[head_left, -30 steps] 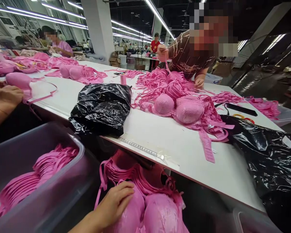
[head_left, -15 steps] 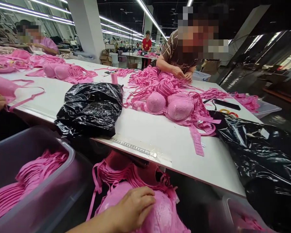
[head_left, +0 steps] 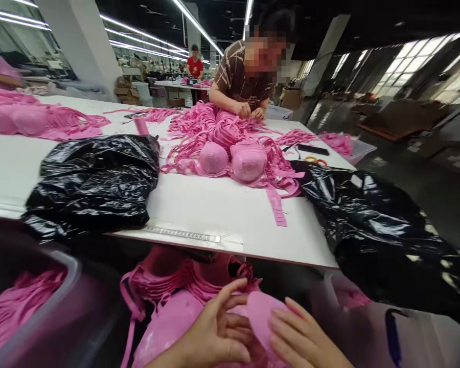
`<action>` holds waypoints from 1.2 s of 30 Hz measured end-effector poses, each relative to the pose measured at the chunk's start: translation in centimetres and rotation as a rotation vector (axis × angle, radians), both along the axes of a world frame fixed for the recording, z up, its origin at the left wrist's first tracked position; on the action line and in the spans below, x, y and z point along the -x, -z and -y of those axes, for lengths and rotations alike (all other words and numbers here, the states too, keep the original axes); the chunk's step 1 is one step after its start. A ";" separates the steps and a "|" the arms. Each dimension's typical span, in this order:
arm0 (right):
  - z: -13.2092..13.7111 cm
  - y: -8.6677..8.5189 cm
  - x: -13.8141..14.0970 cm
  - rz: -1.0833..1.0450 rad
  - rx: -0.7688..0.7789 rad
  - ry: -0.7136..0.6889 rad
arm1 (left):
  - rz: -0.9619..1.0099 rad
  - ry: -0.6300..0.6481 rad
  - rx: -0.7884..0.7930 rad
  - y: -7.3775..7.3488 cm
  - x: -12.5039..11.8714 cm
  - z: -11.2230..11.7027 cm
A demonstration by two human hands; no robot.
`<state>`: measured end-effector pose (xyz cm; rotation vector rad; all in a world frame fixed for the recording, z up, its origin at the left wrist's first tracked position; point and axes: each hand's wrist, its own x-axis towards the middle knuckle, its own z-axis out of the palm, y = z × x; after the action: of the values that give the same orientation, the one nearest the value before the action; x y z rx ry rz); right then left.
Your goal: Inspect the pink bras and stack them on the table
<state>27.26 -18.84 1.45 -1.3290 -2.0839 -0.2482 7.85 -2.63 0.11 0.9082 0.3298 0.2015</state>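
Observation:
Low in the centre, my left hand (head_left: 220,329) has its fingers apart and curved over a stack of pink bras (head_left: 172,324). Beside it, my right hand (head_left: 304,335) has its fingers pressed against a smooth, oval pink bra cup (head_left: 261,318). My left fingertips are close to that cup; whether they touch it I cannot tell. Whether the cup is loose or part of a bra in the stack is also unclear. The stack sits below the table's front edge, its bottom hidden. My wrists run out of the picture.
A white table (head_left: 199,204) carries a row of pink bras (head_left: 249,161), a black plastic bag (head_left: 95,184) and a tape measure (head_left: 180,233). Black plastic (head_left: 371,214) hangs over the right end. A clear bin (head_left: 67,271) stands left. Opposite, a co-worker (head_left: 239,76) handles bras.
My view has turned right. My right hand has come into view with the bra cup. My left hand has lifted from the stack and spread its fingers. Another hand at the left edge is gone.

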 end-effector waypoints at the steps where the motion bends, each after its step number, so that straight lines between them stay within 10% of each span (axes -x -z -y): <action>1: -1.6 0.5 0.8 0.037 0.005 -0.091 | 0.019 -0.037 0.041 -0.1 0.3 0.1; 5: -5.4 2.3 3.8 -0.053 0.020 -0.229 | -0.035 -0.280 -0.100 -0.5 2.0 0.1; 15: -6.6 3.4 6.5 -0.596 0.532 0.083 | -0.148 -0.383 -0.108 0.8 4.5 -0.1; 24: -8.6 1.7 7.4 -0.666 0.318 -0.040 | -0.091 -0.358 -0.317 0.6 6.6 -1.0; 31: -8.7 3.7 8.3 -0.519 0.184 0.033 | -0.063 -0.572 0.037 1.8 5.5 -0.8; 36: -9.0 3.9 9.3 -0.921 0.475 0.035 | -0.267 -0.632 -0.111 0.4 5.5 -1.9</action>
<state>18.00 -9.88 -2.49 -1.3655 -1.3482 0.7585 2.30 -0.77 -0.32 0.9191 0.8594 0.6882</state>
